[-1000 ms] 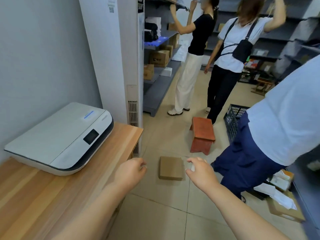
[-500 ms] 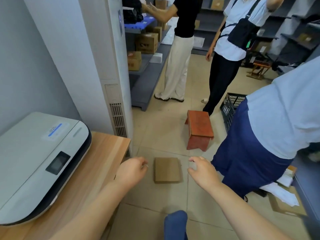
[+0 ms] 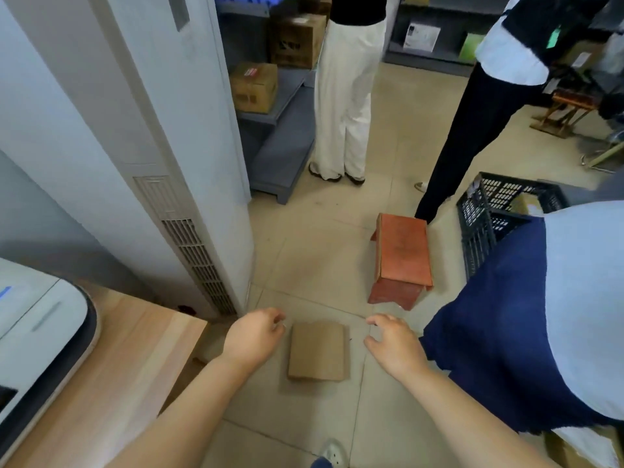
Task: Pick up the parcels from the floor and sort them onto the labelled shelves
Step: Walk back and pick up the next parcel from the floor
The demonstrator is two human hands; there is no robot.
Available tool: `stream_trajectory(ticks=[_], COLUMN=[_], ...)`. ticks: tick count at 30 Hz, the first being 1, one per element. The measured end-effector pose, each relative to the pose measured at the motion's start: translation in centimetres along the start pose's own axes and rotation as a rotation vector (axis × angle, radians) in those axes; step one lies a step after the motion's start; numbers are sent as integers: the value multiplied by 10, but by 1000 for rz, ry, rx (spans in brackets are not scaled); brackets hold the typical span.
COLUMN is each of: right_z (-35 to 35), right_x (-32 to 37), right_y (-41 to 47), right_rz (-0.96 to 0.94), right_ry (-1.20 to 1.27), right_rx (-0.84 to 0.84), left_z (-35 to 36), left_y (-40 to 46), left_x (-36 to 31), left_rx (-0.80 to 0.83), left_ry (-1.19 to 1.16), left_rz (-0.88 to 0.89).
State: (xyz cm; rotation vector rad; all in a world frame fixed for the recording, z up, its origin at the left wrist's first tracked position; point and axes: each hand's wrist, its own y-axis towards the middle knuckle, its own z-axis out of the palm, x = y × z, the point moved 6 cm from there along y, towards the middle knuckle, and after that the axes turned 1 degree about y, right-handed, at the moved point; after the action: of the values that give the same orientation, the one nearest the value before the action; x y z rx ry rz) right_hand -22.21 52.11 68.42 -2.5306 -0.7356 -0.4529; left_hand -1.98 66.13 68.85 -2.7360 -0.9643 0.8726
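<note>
From the head camera, looking forward and down, a flat brown cardboard parcel [image 3: 317, 351] lies on the tiled floor [image 3: 324, 251], just off the near corner of the wooden worktop [image 3: 111, 363] and in front of the tall white cabinet unit [image 3: 189, 184] with its vent grille. The left hand [image 3: 253, 336] hangs just beside the parcel's left edge, fingers curled loosely and apart, gripping nothing; whether its fingertips touch the cardboard cannot be told. The right hand [image 3: 391, 346] hovers near the parcel's right edge with a clear gap of floor between, fingers spread and empty. The two hands flank the parcel, so the step in hand looks like the reach for the pick-up, with the grasp not yet made. The next move calls for lowering both hands to the parcel's long edges, getting fingers under its thin sides and lifting it level. Space is tight: a person in dark blue trousers [image 3: 499, 339] stands close on the right, a red stool [image 3: 401, 255] sits just beyond, and a black crate [image 3: 486, 211] lies farther right. Grey shelves [image 3: 280, 96] holding cardboard boxes [image 3: 253, 86] stand ahead, beside two more people, and no labels are readable from here.
</note>
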Motion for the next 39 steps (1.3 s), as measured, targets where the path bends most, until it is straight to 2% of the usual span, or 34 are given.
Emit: stream_trajectory(ticks=[4, 8, 18, 25, 30, 36, 39], right_z=[20, 69, 274, 411, 479, 527, 543], right_x=[-31, -65, -171, -244, -284, -313, -317], right_y=[60, 115, 239, 301, 333, 363, 369], right_rz=[37, 94, 230, 309, 349, 406, 474], right_ry=[20, 14, -12, 35, 68, 169, 411], right_rx=[59, 143, 297, 313, 303, 268, 262], left_z=[39, 94, 289, 425, 505, 553, 566], left_y=[55, 105, 218, 284, 314, 341, 342], left_x=[11, 36, 154, 234, 279, 309, 312], left_rx=[48, 109, 251, 343, 431, 466, 522], left_ry=[-3, -18, -95, -71, -33, -8, -86], left_rz=[-58, -107, -248, -304, -326, -334, -382])
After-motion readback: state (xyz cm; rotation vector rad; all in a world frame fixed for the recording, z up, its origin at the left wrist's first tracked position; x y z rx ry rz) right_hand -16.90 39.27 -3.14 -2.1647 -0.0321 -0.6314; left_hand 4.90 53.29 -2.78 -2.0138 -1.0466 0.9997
